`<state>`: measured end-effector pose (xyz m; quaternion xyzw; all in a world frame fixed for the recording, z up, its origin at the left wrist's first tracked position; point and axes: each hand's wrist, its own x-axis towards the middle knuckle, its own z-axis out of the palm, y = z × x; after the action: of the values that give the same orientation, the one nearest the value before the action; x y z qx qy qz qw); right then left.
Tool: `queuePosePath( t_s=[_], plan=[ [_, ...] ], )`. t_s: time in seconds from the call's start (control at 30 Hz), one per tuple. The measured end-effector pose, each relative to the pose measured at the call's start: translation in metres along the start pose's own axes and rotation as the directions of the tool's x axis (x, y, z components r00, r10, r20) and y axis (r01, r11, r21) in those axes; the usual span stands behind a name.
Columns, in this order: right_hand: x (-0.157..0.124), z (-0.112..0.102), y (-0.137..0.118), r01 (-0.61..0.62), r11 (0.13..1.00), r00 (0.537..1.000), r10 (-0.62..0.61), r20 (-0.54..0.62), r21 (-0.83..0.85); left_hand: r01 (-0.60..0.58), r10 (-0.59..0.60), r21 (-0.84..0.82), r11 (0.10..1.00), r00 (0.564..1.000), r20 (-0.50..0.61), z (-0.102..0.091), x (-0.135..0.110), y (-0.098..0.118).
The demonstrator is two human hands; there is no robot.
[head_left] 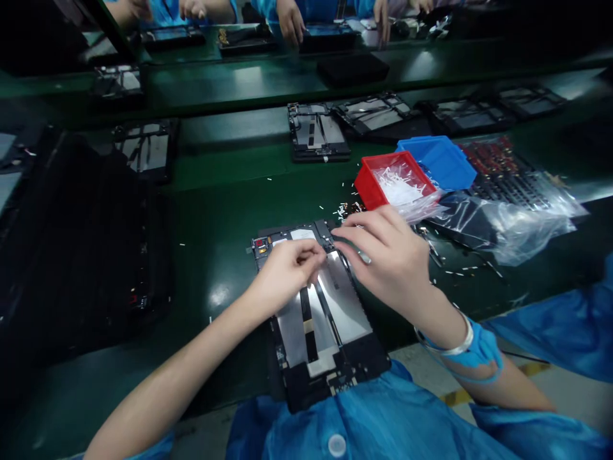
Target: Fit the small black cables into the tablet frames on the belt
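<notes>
Opened tablet (322,319) at the near middle of the surface (215,211), back off, near end close against the person's blue smock (383,415). It lies slightly askew, insides facing up: silver plates, two long black strips (310,345) running along them, small boards at the far and near ends.

Left hand (290,265) over the far half of the tablet, fingers curled, tips close together; anything pinched is hidden. Right hand (390,255) at the far right corner, thumb and forefinger nearly meeting; cannot tell whether something tiny sits between. Band (460,338) on that wrist.

Progress, as judged: strips and boards look in place, fine work at the far end seems under way. No cover on yet. How many small bits are left cannot be made out.

Just beyond the right hand: red bin (368,188) of white slips (400,185), blue bin (438,156) against it. Farther right, clear plastic bag (517,236) near rows of small parts (498,166). Loose white scraps (462,273) scattered on the surface.

Farther off, more opened tablets, one far centre (318,131), one far left (143,150). Far edge: co-workers' hands (290,22).
</notes>
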<state>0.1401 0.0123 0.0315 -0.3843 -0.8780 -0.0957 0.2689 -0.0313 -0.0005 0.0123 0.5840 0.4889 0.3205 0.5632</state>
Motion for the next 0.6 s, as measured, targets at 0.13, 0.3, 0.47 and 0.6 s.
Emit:
queuePosePath(
  t_s=[0.13, 0.3, 0.47, 0.6],
  plan=[
    [-0.008, 0.003, -0.012, -0.016, 0.995, 0.975, 0.038, -0.22, 0.101, 0.059, -0.082, -0.452, 0.89, 0.996, -0.03, 0.005, 0.001, -0.006],
    [-0.011, 0.009, -0.018, -0.066, 0.977, 0.974, 0.107, -0.198, 0.202, -0.049, -0.01, -0.438, 0.898, 0.991, -0.13, 0.013, -0.003, -0.006],
    [-0.01, 0.006, -0.016, -0.125, 0.963, 0.974, 0.164, -0.153, 0.237, -0.101, 0.051, -0.258, 0.961, 0.98, -0.191, 0.014, -0.005, -0.003],
    [-0.01, 0.006, -0.014, -0.163, 0.952, 0.975, 0.195, -0.103, 0.259, -0.105, 0.064, -0.232, 0.967, 0.982, -0.175, 0.017, -0.006, -0.004]
  ],
)
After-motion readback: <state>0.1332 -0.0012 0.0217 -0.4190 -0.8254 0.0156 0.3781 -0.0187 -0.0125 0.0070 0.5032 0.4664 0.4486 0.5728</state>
